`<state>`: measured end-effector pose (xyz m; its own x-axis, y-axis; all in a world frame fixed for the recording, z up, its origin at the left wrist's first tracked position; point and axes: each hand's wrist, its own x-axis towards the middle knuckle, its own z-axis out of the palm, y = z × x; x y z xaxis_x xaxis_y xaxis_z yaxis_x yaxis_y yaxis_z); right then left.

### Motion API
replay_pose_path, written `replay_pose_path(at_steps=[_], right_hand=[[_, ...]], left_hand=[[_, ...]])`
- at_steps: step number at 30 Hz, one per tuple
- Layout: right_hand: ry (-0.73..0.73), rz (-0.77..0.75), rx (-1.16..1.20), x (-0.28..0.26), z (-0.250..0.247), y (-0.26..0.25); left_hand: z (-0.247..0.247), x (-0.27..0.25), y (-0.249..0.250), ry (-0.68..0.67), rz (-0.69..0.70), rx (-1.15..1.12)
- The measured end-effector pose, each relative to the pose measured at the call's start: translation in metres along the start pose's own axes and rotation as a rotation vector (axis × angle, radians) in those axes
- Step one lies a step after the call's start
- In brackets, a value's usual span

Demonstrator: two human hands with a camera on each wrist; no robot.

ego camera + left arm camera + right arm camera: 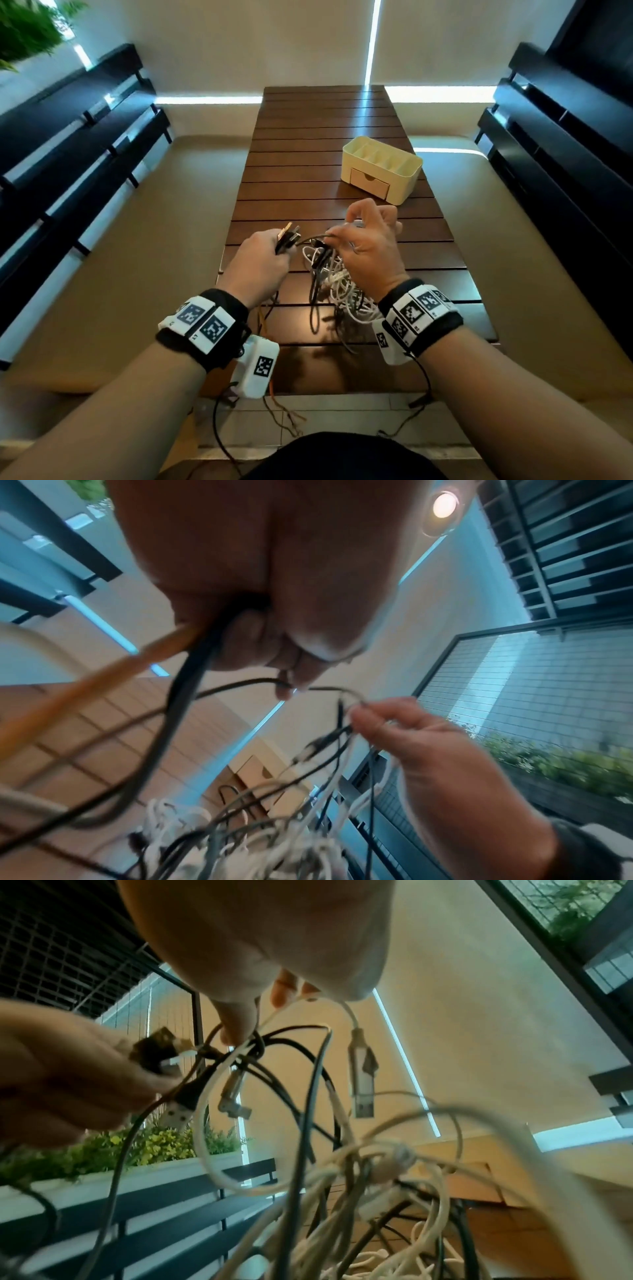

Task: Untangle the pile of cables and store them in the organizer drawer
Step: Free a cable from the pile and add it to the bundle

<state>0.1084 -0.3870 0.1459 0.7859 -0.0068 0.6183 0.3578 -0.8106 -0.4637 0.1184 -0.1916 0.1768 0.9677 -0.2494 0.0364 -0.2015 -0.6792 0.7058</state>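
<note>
While the left hand point(263, 255) grips a dark plug and the right hand point(368, 240) pinches strands, the cable tangle point(337, 291) hangs above the table point(325, 137); pulling apart could tighten knots, leaving the organizer point(382, 169) empty.

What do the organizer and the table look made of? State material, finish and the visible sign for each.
Organizer: probably plastic, matte cream; smooth moulded walls with rounded corners and a drawer with a notched pull.
Table: looks like wood, dark brown and semi-glossy; parallel slats with gaps, reflecting window light.
</note>
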Motion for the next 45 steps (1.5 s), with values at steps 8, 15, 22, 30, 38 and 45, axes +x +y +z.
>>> replay_pose_path(at_steps=[8, 15, 22, 30, 38, 45], right_hand=[[-0.151, -0.061, -0.032, -0.001, -0.001, 0.000], [-0.426, 0.102, 0.147, 0.004, -0.021, 0.012], [-0.204, 0.262, 0.042, 0.007, -0.023, 0.017], [-0.296, 0.585, -0.249, 0.012, -0.016, 0.036], [-0.248, 0.716, -0.314, 0.007, -0.030, 0.050], [-0.397, 0.147, 0.264, -0.004, -0.028, -0.023]], left_hand=[[0.006, 0.004, 0.029, -0.112, 0.157, 0.168], [0.000, 0.005, 0.022, -0.033, 0.177, 0.077], [0.000, -0.001, 0.005, 0.016, 0.217, -0.069], [-0.007, -0.004, 0.000, -0.019, 0.225, -0.143], [-0.018, -0.009, 0.000, 0.064, 0.187, -0.281], [-0.018, -0.008, 0.009, 0.026, 0.171, -0.260]])
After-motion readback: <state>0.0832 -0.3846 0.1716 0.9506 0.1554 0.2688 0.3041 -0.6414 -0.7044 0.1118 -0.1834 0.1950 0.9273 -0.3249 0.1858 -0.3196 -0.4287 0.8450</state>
